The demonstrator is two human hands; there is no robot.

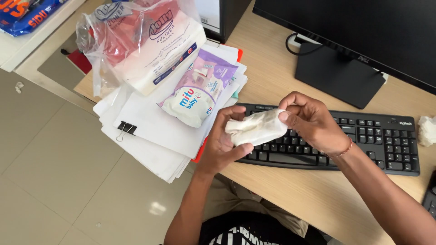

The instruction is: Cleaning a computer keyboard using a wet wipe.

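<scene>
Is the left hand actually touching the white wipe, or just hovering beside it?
Touching. The head view shows the left hand wrapped around one end of the folded white wipe, thumb pressed under it; the right hand pinches the other end above the keyboard.

The scene is lit brightly and evenly by soft, daylight-like light. Only faint, soft shadows are cast under the hands and beside the keyboard (pixel 336 140) on the wooden surface (pixel 290 190). A pale reflection is seen on the tiled floor (pixel 156 208), and glare is picked up by the clear plastic bag (pixel 113 36). The monitor screen (pixel 363 27) is rendered almost black. Focus is held sharply throughout, with slight wide-angle stretching towards the edges
</scene>
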